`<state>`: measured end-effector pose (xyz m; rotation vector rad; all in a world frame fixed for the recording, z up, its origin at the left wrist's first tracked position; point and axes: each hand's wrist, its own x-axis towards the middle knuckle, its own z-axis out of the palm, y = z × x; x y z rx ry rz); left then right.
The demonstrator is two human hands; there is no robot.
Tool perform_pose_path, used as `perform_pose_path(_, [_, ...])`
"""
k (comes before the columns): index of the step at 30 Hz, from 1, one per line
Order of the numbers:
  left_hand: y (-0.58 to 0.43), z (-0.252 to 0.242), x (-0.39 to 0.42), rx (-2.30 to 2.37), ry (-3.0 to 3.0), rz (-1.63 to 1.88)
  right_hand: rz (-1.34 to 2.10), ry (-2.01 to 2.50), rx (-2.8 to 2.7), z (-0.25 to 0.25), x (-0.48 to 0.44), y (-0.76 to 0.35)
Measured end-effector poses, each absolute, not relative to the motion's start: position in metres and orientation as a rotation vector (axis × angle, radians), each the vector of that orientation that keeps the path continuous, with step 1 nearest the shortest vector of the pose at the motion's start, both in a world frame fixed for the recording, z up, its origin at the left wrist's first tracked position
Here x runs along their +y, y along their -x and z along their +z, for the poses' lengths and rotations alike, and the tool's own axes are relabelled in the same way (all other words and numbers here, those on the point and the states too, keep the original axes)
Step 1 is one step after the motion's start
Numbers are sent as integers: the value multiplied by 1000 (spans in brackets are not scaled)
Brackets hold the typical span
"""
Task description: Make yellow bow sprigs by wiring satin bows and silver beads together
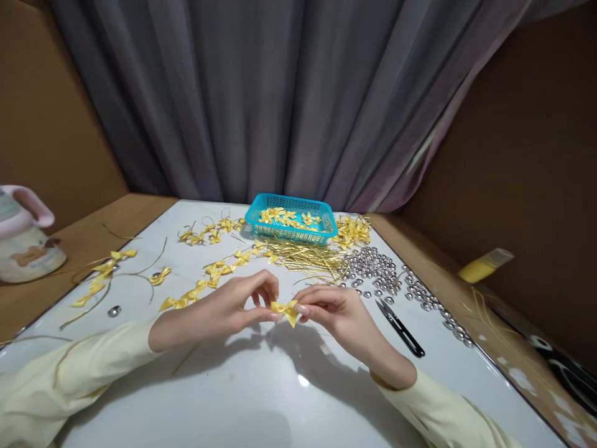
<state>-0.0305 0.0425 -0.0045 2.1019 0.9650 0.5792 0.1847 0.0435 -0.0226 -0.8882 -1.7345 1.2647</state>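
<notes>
Between pinching fingers (pixel 273 315): yellow bow (pixel 284 309)

2 bare hands, left (pixel 219 311) and right (pixel 340 314), emerge from long pale yellow sleeves (pixel 69 373) reaching the wrists

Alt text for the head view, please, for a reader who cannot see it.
Both hands, left hand and right hand, pinch a small yellow ribbon bow above a white table. Beyond lie more bows, a blue basket, silver bells and black snips.
</notes>
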Motion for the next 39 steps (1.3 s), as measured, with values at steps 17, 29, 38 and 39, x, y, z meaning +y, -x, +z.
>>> perform_pose_path(17, [32,7,37,844,-2192,432,1177,856,-1841,-20,34,-185])
perform_pose_path(29, [32,8,40,867,-2147,312,1022,663,-2021,-18,35,-191])
perform_pose_path(38, [33,9,38,821,-2116,268,1039,574,-2133,-15,33,-190])
perform_pose_path(39, [33,9,38,819,-2113,270,1048,581,-2132,-15,34,-190])
